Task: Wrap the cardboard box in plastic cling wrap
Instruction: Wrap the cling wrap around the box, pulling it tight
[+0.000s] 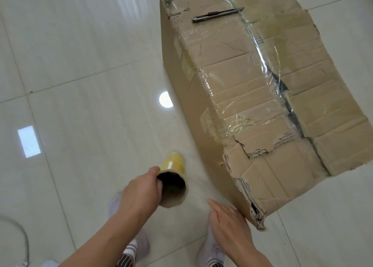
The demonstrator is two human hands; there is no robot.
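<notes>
A large worn cardboard box point(302, 97) stands on the tiled floor at the right, torn at its near corner. Clear cling wrap point(238, 81) lies stretched over its top and left side. My left hand point(141, 192) grips the cling wrap roll point(172, 178), a cardboard tube with yellowish film, held low to the left of the box, open end toward me. My right hand point(228, 220) is open, fingers together, hovering beside the box's near corner; a faint film sheet seems to run between roll and box.
A utility knife point(217, 14) lies on the far end of the box top. Glossy pale floor tiles point(80, 64) spread to the left. A grey cable point(22, 238) curls at the bottom left. My feet in white socks point(131, 246) stand below the hands.
</notes>
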